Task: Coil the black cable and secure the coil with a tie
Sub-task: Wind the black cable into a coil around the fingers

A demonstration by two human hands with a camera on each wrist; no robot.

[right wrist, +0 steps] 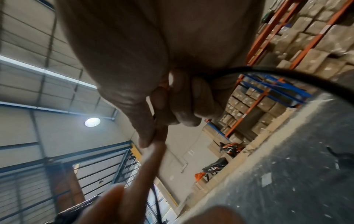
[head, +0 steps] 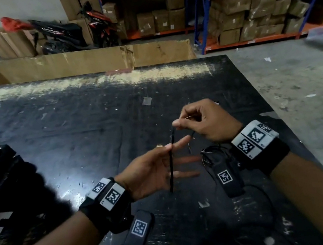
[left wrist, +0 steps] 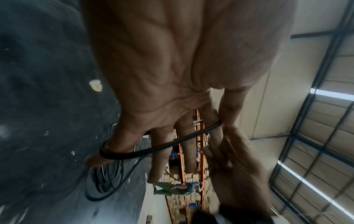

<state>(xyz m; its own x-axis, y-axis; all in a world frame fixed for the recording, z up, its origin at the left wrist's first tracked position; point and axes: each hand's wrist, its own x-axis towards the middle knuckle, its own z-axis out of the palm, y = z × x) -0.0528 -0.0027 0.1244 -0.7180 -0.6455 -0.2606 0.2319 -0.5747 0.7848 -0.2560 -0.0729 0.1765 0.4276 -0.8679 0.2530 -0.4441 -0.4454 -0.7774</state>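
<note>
Above the dark scratched surface (head: pixel 91 121), the left hand (head: pixel 152 173) is held palm up with its fingers (left wrist: pixel 184 150) spread and straight. The black cable (head: pixel 171 163) runs across that palm, pinned between the thumb and forefinger at one side and looped round the little finger at the other. The right hand (head: pixel 204 123) sits just beyond the left fingertips, its thumb and forefinger pinching the cable's upper end while the other fingers curl in. The rest of the cable lies in loose loops (head: pixel 211 154) on the surface below the right wrist.
</note>
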